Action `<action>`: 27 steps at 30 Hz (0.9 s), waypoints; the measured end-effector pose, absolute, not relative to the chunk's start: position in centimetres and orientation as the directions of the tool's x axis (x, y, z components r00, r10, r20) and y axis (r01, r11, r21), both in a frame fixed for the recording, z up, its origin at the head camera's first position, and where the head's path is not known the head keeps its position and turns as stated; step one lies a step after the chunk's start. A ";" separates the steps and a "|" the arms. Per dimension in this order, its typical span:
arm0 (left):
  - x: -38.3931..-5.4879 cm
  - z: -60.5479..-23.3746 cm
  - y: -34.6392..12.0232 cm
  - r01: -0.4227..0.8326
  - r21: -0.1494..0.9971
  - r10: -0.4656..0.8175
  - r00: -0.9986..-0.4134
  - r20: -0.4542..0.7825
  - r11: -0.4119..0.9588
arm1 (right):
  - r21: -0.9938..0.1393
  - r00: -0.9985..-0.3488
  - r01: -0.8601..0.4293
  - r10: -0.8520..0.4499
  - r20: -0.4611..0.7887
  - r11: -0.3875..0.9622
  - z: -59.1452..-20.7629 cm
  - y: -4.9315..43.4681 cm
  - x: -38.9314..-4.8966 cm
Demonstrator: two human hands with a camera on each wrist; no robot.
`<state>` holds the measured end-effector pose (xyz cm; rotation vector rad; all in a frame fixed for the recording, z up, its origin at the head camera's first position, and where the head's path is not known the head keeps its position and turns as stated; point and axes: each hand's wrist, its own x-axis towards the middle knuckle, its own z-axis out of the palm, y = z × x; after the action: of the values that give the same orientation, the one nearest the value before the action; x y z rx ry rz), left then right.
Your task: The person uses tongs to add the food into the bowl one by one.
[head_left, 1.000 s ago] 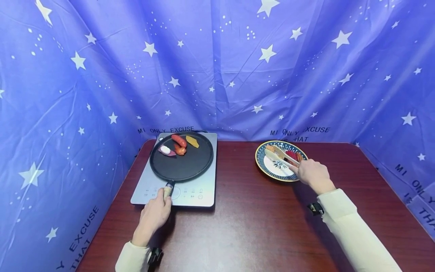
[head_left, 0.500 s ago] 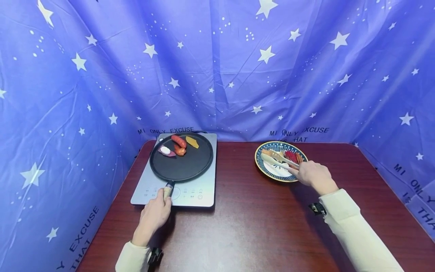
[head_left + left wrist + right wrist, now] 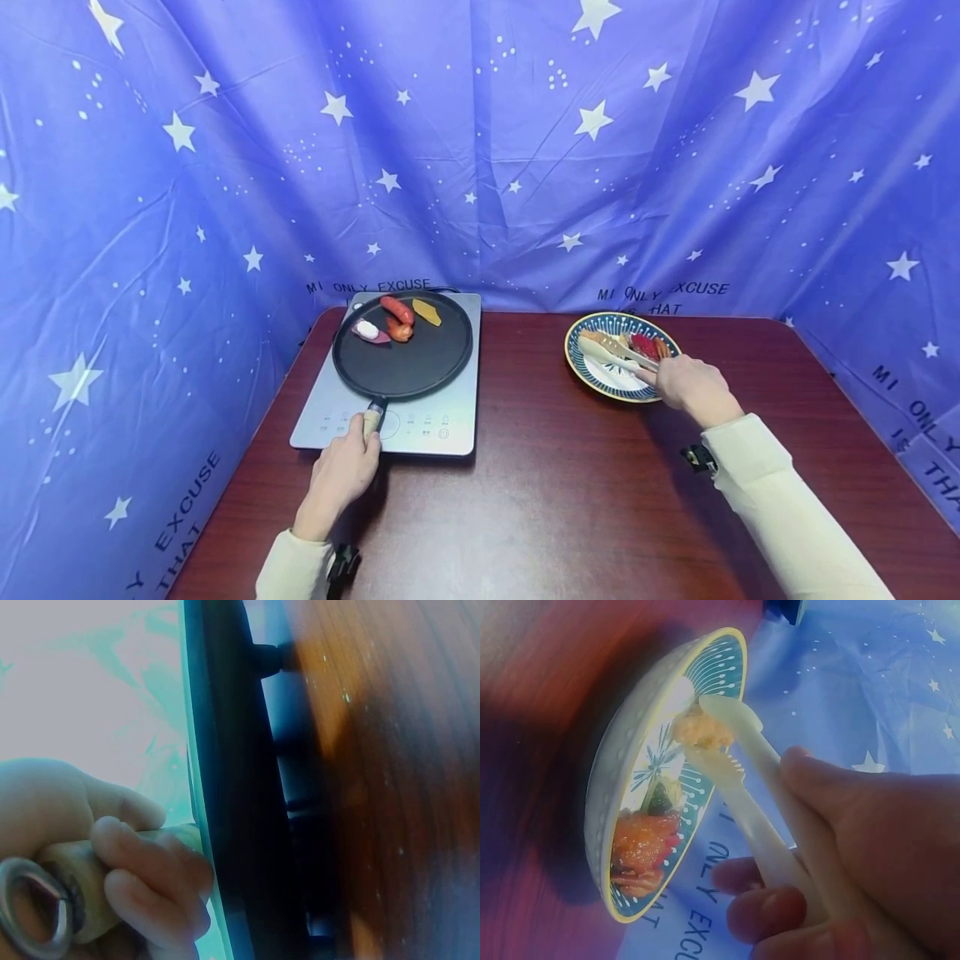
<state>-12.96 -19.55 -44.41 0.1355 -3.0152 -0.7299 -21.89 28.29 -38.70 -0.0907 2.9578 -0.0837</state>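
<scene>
My left hand [image 3: 343, 475] grips the light wooden handle [image 3: 90, 881] of a round black frying pan [image 3: 408, 367]. In the pan lie a red sausage [image 3: 396, 310], an orange-brown piece [image 3: 400, 331], a yellow piece [image 3: 427, 312] and a purple-and-white piece [image 3: 367, 330]. My right hand [image 3: 693, 387] holds pale tongs [image 3: 759, 832] over a blue-and-white patterned plate [image 3: 600, 385]. In the right wrist view, the tong tips stand on either side of a tan lump of food [image 3: 697, 729] at the plate's inner wall. Glossy red-brown food [image 3: 641, 844] and a green piece [image 3: 662, 799] lie further along the plate.
The pan sits on a silver induction cooker [image 3: 315, 427] at the table's left. Dark reddish wooden tabletop [image 3: 517, 433] stretches between cooker and plate. Blue star-printed curtains [image 3: 420, 167] hang close behind and at both sides.
The tong tips have shifted slightly toward the near left of the plate, and their arms look closer together. My left hand and the pan have stayed put.
</scene>
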 end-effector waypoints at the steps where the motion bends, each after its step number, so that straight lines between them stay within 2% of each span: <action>1: -13.0 -44.4 -19.5 -0.077 0.457 -0.094 -0.995 0.014 0.886 | -0.052 -0.984 -0.068 -0.076 -0.163 0.996 -38.7 28.3 -21.9; 6: -13.0 -44.3 -19.5 -0.080 0.453 -0.094 -0.996 0.007 0.888 | -0.018 -0.986 -0.141 -0.142 -0.088 0.990 -38.9 28.6 -21.6; 11: -13.1 -44.3 -19.5 -0.084 0.454 -0.096 -0.995 0.003 0.887 | -0.042 -0.987 -0.155 -0.156 -0.028 0.987 -39.6 29.1 -21.3; 27: -13.1 -44.4 -19.6 -0.099 0.446 -0.104 -0.995 -0.013 0.890 | -0.119 -0.986 -0.161 -0.165 -0.019 0.980 -41.0 30.8 -20.5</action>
<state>-13.10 -19.55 -44.39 0.1631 -3.0431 -0.7174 -20.46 30.77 -40.97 -0.2553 3.0966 -0.1821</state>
